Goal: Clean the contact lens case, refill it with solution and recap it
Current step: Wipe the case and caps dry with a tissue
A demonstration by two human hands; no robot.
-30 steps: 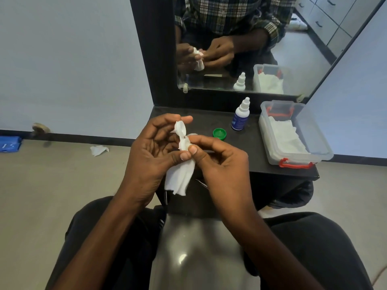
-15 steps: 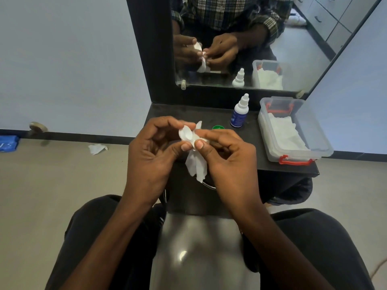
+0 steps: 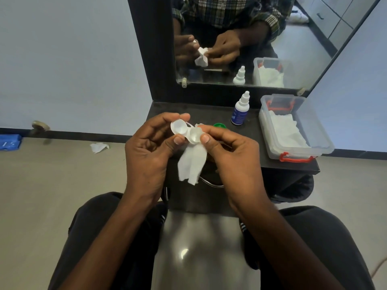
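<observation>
Wiping of the case (image 3: 185, 131) is the step in hand. The left hand (image 3: 150, 151) pinches its left well, held above the counter (image 3: 209, 116); the right hand (image 3: 228, 151) presses a tissue (image 3: 192, 164) at the right well. It is better to twist the tissue tip inside each well and keep the grip firm but light. The bottle (image 3: 240, 110) and a green cap (image 3: 219, 125) wait behind.

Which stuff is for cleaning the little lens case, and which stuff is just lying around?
For the job:
lens case, in both hands (left, right)
tissue
solution bottle
green cap
box of tissues

Just lying about:
crumpled paper on the floor
blue thing by the wall
</observation>
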